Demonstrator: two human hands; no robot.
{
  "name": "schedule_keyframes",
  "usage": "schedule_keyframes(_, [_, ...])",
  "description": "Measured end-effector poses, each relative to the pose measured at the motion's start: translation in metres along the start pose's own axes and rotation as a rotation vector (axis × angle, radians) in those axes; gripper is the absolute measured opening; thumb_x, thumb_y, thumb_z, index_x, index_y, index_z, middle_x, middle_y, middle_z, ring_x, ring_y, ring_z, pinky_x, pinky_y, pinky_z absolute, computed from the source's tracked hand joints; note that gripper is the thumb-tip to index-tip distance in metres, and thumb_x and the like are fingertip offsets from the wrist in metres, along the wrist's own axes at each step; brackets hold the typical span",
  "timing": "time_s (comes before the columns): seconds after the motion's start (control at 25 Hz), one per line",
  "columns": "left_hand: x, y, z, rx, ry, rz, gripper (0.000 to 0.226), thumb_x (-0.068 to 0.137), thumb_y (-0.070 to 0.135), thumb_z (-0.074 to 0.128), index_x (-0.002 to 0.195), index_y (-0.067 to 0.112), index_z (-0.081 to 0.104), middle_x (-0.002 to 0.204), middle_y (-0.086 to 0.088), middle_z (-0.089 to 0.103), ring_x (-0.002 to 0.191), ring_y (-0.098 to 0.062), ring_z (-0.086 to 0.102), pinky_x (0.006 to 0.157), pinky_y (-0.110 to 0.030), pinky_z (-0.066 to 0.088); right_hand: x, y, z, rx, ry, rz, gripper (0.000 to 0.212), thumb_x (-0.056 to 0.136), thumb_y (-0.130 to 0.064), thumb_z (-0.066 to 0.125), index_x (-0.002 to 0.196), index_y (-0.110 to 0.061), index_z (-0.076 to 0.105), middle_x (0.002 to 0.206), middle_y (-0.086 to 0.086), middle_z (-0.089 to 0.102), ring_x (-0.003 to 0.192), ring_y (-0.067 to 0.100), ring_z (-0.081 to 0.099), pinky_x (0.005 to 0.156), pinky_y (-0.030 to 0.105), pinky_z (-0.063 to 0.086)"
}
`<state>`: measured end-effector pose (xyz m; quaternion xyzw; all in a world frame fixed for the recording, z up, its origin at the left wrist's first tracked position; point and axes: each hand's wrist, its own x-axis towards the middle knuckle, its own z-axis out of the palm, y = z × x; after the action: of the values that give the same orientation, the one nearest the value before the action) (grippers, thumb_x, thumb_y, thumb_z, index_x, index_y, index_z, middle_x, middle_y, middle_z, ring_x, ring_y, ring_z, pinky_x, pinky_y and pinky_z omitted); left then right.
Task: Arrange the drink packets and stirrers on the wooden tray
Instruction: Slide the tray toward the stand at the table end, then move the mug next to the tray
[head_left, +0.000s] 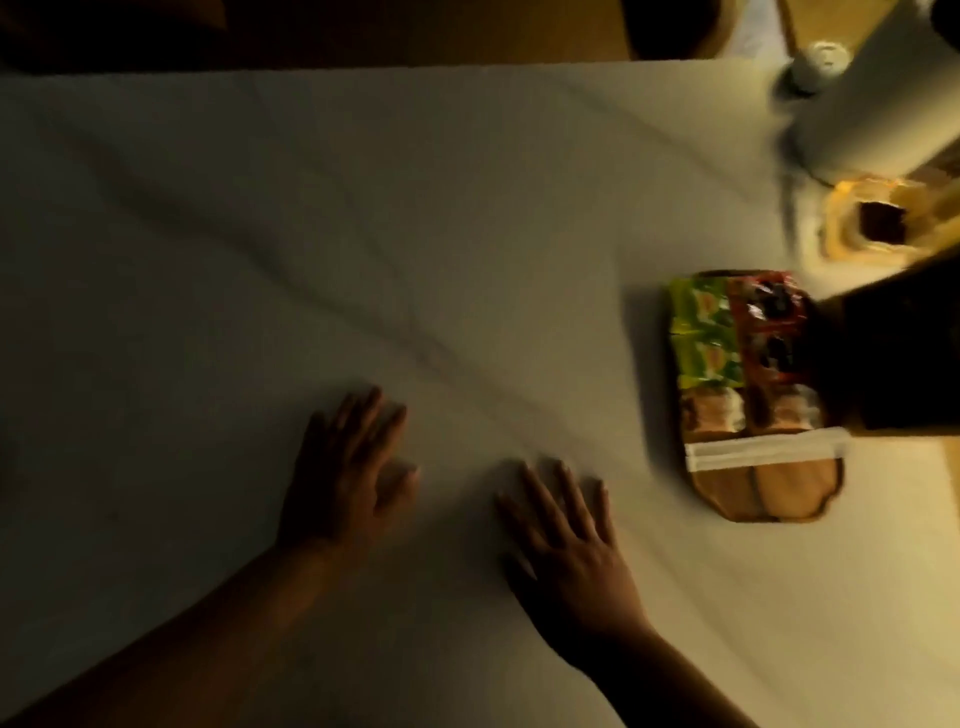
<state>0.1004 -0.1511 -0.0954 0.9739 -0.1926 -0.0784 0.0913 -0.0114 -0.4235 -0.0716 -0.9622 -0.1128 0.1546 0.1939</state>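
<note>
Resting flat, head view: left hand (348, 467) and right hand (571, 545) on white cloth (311, 234), fingers spread, holding nothing. Wooden tray (769, 499) well apart, to right. On it: green packets (701, 332), red packets (769, 322), brown packets (748, 410), white stirrers (763, 452) laid across. Task approx. done; no loose items seen, though pic blurred.

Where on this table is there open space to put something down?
Bare cloth spans everything left of the wooden tray and beyond the left hand and right hand. The far right corner is crowded: paper roll, bottle, dark box.
</note>
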Motion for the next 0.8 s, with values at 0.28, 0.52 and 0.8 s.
schedule_keyframes(0.28, [-0.104, -0.121, -0.014, 0.100, -0.075, -0.392, 0.080, 0.087, 0.074, 0.030, 0.156, 0.037, 0.014, 0.168, 0.001, 0.010, 0.153, -0.026, 0.014, 0.119, -0.058, 0.014, 0.165, -0.101, 0.025, -0.255, -0.045, -0.348, 0.070, 0.098, -0.060, 0.033, 0.158, -0.032, 0.014, 0.167, 0.007, 0.010, 0.151, 0.038, -0.004, 0.115, 0.068, 0.002])
schedule_keyframes(0.52, [-0.111, -0.197, -0.033, 0.080, 0.003, -0.602, 0.082, 0.085, 0.075, 0.032, 0.156, 0.039, 0.014, 0.167, -0.001, 0.013, 0.153, -0.028, 0.015, 0.120, -0.059, 0.009, 0.269, -0.220, 0.051, -0.318, -0.023, -0.402, 0.069, 0.097, -0.064, 0.024, 0.157, -0.033, 0.018, 0.166, 0.006, 0.014, 0.152, 0.035, -0.004, 0.115, 0.066, 0.003])
schedule_keyframes(0.8, [-0.102, -0.207, -0.037, 0.002, 0.117, -0.564, 0.089, 0.083, 0.066, 0.042, 0.157, 0.028, 0.013, 0.166, -0.006, 0.017, 0.154, -0.030, 0.010, 0.119, -0.064, 0.005, 0.305, -0.339, 0.055, 0.148, 0.006, -0.345, 0.053, 0.091, -0.026, 0.055, 0.143, -0.019, 0.050, 0.154, 0.011, 0.044, 0.148, 0.030, 0.023, 0.118, 0.052, 0.020])
